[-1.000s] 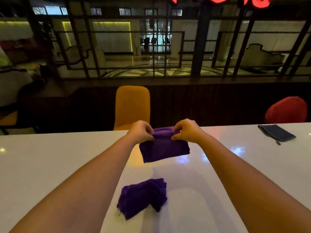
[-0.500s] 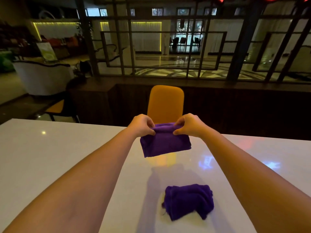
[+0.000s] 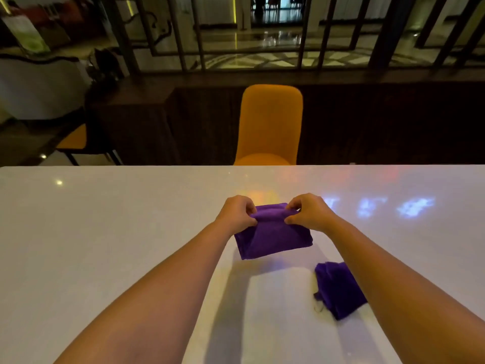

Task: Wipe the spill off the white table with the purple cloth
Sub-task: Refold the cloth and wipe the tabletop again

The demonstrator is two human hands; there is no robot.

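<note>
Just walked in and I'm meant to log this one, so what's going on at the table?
A person holds a folded purple cloth by its top edge, left hand and right hand each pinching a corner, above the white table. A second purple cloth lies bunched on the table under the right forearm. No wiping is under way, and no spill is clearly visible.

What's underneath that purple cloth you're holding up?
Under the held purple cloth only white table and the cloth's shadow show; no spill is visible there. The strip directly behind its hanging edge is hidden.
</note>
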